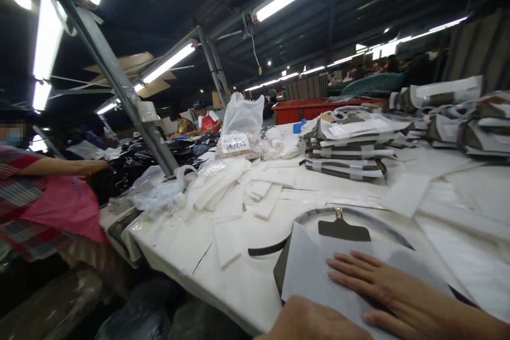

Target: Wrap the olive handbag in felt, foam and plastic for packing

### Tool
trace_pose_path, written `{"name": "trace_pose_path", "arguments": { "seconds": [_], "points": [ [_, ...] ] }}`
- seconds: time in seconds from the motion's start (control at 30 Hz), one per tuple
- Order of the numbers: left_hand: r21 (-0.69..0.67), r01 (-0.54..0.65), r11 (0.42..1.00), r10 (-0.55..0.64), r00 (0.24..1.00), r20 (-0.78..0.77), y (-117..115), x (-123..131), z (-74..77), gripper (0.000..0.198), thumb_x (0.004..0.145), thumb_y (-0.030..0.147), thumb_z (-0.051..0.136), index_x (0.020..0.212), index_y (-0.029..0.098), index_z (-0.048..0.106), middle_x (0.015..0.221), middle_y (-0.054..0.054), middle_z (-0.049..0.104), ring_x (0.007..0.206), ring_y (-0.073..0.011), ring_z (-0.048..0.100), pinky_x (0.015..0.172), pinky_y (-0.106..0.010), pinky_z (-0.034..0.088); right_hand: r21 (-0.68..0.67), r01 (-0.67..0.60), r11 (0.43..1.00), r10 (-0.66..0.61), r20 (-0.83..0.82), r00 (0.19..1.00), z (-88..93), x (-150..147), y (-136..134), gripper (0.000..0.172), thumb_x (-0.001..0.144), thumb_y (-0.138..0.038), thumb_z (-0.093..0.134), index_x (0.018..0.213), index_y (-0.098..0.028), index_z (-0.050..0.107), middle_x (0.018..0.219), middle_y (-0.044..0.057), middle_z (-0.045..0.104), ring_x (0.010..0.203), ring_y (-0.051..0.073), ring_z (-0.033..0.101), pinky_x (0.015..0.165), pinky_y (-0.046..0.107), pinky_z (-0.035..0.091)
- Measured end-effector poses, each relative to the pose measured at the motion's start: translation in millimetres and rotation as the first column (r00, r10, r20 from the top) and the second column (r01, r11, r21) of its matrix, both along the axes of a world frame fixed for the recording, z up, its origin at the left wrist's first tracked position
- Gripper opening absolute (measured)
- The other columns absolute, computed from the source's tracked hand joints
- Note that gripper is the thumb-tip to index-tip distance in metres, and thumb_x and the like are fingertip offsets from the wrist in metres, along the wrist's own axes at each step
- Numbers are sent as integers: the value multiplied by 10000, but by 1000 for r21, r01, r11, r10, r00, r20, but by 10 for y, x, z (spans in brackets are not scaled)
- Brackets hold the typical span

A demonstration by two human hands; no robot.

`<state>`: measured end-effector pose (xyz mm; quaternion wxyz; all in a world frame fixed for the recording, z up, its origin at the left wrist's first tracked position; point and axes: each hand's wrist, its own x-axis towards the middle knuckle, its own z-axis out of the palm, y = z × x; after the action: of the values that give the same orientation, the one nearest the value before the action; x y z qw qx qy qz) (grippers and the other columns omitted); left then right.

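My right hand (382, 287) lies flat, fingers stretched out and pointing left, on a white paper sheet (311, 271). The sheet covers a dark grey bag piece (281, 271) at the near edge of the white table (179, 244). A dark tab with a gold clasp (340, 227) and a curved dark strap (358, 218) show just beyond the sheet. My left hand (311, 321) is a rounded shape at the bottom edge, beside the sheet; its fingers are hidden.
Loose white foam pieces (239, 191) are scattered mid-table. Behind them stand a stack of grey-and-white bag parts (346, 154), a filled plastic bag with a label (241, 127) and a red crate (311, 109). A person in a pink apron (51, 202) reaches across at left, beside a slanted metal post (127, 95).
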<state>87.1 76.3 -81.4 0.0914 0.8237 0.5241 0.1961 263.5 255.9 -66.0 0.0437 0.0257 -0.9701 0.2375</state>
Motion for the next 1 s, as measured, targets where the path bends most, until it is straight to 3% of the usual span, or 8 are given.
{"name": "trace_pose_path", "arguments": {
  "seconds": [0.1, 0.17, 0.3, 0.4, 0.53, 0.63, 0.77, 1.0],
  "points": [
    [70, 37, 997, -44, 994, 102, 193, 2, 344, 415, 1002, 468, 437, 1301, 215, 574, 1218, -55, 700, 1150, -160, 640, 983, -207, 464, 38, 13, 999, -10, -65, 998, -97, 22, 14, 584, 932, -407, 583, 1478, -403, 375, 1506, 19, 446, 1374, 306, 426, 1126, 523, 408],
    [53, 72, 996, -76, 994, 79, 330, -66, 415, 512, 987, 469, 478, 1430, 215, 444, 1423, -67, 559, 1328, -185, 503, 1118, -263, 364, 76, 41, 996, -32, -119, 992, -199, 39, 49, 561, 919, -404, 604, 1454, -400, 433, 1458, 22, 519, 1324, 304, 503, 1099, 487, 462],
    [-35, -17, 999, 15, 999, -51, 453, -234, 120, 723, 941, 588, 498, 1526, 222, 282, 1557, -142, 371, 1413, -293, 392, 1170, -440, 311, 182, 54, 982, -18, -193, 981, -369, 38, 130, 634, 907, -418, 619, 1494, -348, 390, 1451, 66, 539, 1312, 320, 524, 1056, 494, 504],
    [-9, -74, 997, 74, 997, 13, 418, -270, -165, 746, 936, 570, 516, 1538, 231, 235, 1568, -123, 358, 1432, -263, 364, 1186, -460, 300, 194, 47, 980, 1, -242, 970, -406, 38, 126, 670, 898, -439, 633, 1500, -252, 407, 1448, 132, 541, 1317, 317, 522, 1069, 494, 480],
    [5, -163, 987, 159, 970, 185, 423, -305, -327, 579, 1002, 334, 447, 1529, 243, 225, 1541, -84, 415, 1383, -200, 444, 1162, -425, 371, 122, 112, 986, -65, -339, 939, -387, 57, 74, 447, 929, -401, 603, 1316, -179, 584, 1272, 165, 629, 1169, 263, 592, 988, 434, 509],
    [-43, -152, 987, 158, 956, 247, 484, -358, -380, 540, 1007, 259, 422, 1518, 248, 247, 1508, -77, 463, 1359, -194, 475, 1143, -430, 403, 119, 106, 987, -63, -318, 946, -368, 56, 49, 301, 961, -367, 553, 1177, -172, 630, 1075, 123, 653, 992, 215, 600, 886, 393, 526],
    [-78, -147, 986, 162, 956, 246, 509, -380, -395, 514, 1000, 261, 454, 1491, 237, 304, 1484, -65, 495, 1352, -200, 481, 1140, -437, 407, 168, 81, 982, -30, -284, 958, -360, 52, 30, 261, 981, -339, 521, 1151, -178, 636, 1013, 103, 640, 946, 203, 573, 856, 383, 511],
    [-149, -56, 987, 76, 989, 130, 570, -430, -177, 469, 997, 389, 487, 1430, 215, 442, 1447, -68, 539, 1338, -210, 498, 1158, -427, 374, 124, 66, 990, -35, -241, 970, -350, 44, 47, 257, 990, -329, 501, 1158, -180, 627, 1023, 101, 647, 953, 191, 581, 856, 371, 512]
  ]
}}
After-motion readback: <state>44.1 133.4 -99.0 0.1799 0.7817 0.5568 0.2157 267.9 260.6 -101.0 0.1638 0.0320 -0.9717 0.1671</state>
